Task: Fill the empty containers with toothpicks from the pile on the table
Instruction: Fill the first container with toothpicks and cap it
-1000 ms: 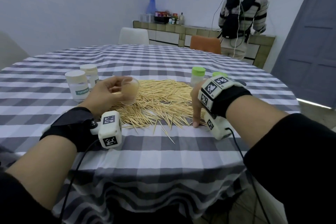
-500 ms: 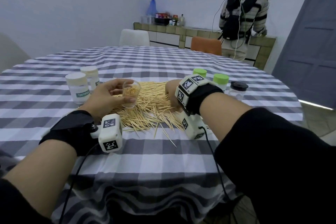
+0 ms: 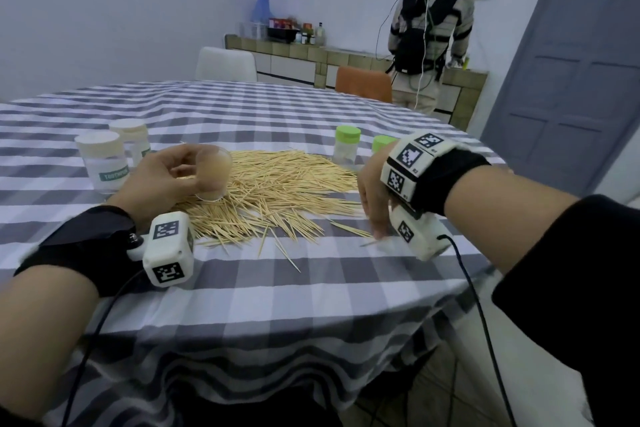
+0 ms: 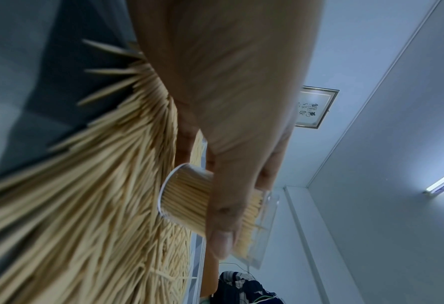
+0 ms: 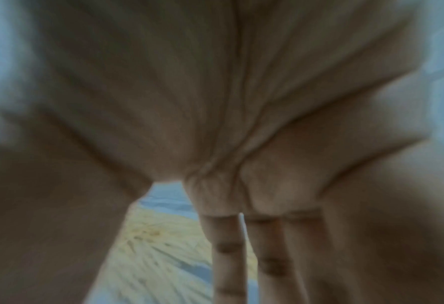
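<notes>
A wide pile of toothpicks (image 3: 277, 191) lies on the checked tablecloth (image 3: 311, 288). My left hand (image 3: 183, 170) grips a small clear container (image 3: 212, 174) packed with toothpicks, tilted at the pile's left edge. In the left wrist view the thumb (image 4: 223, 216) lies across that container (image 4: 187, 197), with the pile (image 4: 85, 205) beside it. My right hand (image 3: 375, 218) hovers at the pile's near right edge, fingers pointing down at a few stray toothpicks; it is blurred. The right wrist view shows its fingers (image 5: 228, 257) straight over the pile (image 5: 150, 246), holding nothing that I can see.
Two white-lidded jars (image 3: 100, 159) (image 3: 131, 135) stand left of the pile. Two green-lidded jars (image 3: 347, 146) (image 3: 382, 142) stand behind its right side. A white chair (image 3: 225, 64) and an orange chair (image 3: 363, 83) sit at the far edge. A person (image 3: 429, 28) stands at the counter.
My right hand swung left over the pile toward the container, then came back right and nearer, to the pile's near right edge. The left hand kept its hold on the container.
</notes>
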